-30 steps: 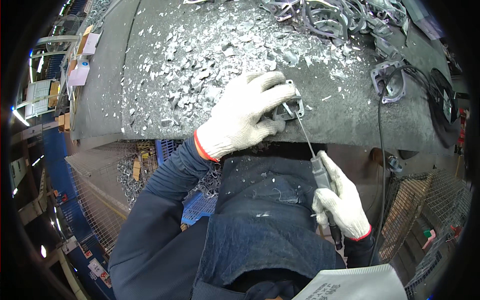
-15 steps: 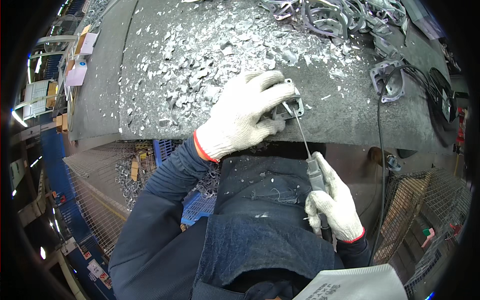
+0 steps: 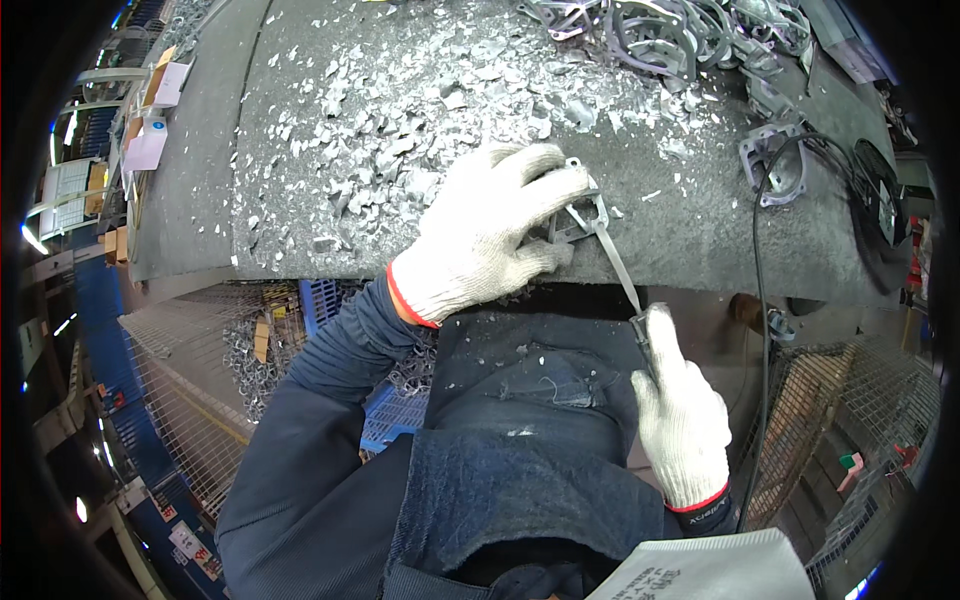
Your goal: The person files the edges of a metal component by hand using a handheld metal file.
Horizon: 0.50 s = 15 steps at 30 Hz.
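Nearest, at the lower edge, a white printed panel [image 3: 705,572] overlaps the lower right of a dark denim apron [image 3: 530,490]. The right hand [image 3: 685,435], in a white knit glove with red cuff, is well short of the counter [image 3: 690,245]; it is closed on the handle of a flat-bladed tool [image 3: 621,270], one finger extended along the handle. The blade slants forward and left over the counter's near edge, its tip appearing to touch the near right corner of a grey metal part [image 3: 597,208]. Below counter level stand a blue crate [image 3: 388,415] and a wire cage [image 3: 850,410]. The metal part lies just inside the near edge, gripped by the left hand [image 3: 495,225], likewise gloved, fingers over its top and thumb on the near side; this hand hides much of it. The left forearm angles in from the lower left, elbow bent outward. A black cable [image 3: 761,280] hangs over the edge to the right, apart from the tool, and crosses a loose casting [image 3: 775,165]. Metal flakes [image 3: 400,130] cover the surface left of and beyond the left hand. Farthest, at the upper right, metal frames [image 3: 665,40] lie heaped beside a grey box [image 3: 845,45].
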Available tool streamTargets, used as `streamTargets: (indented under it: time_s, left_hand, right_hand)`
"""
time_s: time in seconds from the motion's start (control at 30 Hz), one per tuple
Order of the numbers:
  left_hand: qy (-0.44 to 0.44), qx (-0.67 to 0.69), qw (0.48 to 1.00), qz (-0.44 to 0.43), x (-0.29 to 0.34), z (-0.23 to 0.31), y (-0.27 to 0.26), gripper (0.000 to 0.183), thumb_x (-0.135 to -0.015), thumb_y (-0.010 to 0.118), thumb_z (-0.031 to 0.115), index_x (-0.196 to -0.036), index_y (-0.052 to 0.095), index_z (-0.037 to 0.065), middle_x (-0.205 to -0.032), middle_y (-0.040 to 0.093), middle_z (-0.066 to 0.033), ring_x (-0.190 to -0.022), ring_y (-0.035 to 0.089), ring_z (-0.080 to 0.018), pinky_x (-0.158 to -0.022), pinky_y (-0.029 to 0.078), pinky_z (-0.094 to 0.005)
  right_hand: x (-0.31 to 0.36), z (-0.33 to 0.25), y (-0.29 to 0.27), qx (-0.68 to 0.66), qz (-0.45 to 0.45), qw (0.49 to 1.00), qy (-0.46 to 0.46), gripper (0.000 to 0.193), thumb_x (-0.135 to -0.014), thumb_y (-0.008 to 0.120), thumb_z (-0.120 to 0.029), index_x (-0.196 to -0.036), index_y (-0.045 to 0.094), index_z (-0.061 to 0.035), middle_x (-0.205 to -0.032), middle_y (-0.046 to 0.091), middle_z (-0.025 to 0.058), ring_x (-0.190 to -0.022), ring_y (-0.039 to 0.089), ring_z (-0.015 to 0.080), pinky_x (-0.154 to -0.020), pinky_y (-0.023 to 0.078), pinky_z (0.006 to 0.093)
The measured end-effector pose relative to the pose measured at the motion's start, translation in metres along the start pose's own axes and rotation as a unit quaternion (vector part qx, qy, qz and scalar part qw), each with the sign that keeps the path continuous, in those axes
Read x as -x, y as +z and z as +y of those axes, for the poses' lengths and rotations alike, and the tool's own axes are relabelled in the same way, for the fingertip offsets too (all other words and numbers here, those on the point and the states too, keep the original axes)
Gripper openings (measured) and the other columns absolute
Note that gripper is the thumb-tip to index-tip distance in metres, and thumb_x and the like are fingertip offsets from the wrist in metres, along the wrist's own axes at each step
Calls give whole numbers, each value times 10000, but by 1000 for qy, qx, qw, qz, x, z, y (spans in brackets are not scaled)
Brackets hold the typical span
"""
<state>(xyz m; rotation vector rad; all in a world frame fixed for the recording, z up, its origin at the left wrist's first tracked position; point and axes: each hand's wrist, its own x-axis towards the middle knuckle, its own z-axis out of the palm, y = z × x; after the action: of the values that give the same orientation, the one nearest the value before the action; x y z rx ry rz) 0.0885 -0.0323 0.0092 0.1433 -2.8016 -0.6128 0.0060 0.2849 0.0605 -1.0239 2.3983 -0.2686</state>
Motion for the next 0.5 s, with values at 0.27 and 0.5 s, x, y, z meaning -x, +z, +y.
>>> streamTargets:
  time_s: [0.27,0.5]
  left_hand:
    - [-15,7,1000,8,3,2,0,830,-740,1030,297,-1518,759,199,-1485,739,-132,-1349,695,-406,-1152,547,-545]
    - [-39,7,999,-11,5,3,0,936,-700,1073,345,-1566,751,195,-1527,758,-144,-1403,697,-421,-1193,530,-549]
  right_hand:
    - [-6,-6,14,76,48,996,-22,816,-1089,848,-277,-1825,497,-282,-897,638,94,-657,712,269,-636,612,442]
    - [0,-7,19,78,40,996,-8,835,-1086,851,-281,-1835,482,-275,-895,653,109,-645,720,256,-617,615,413]
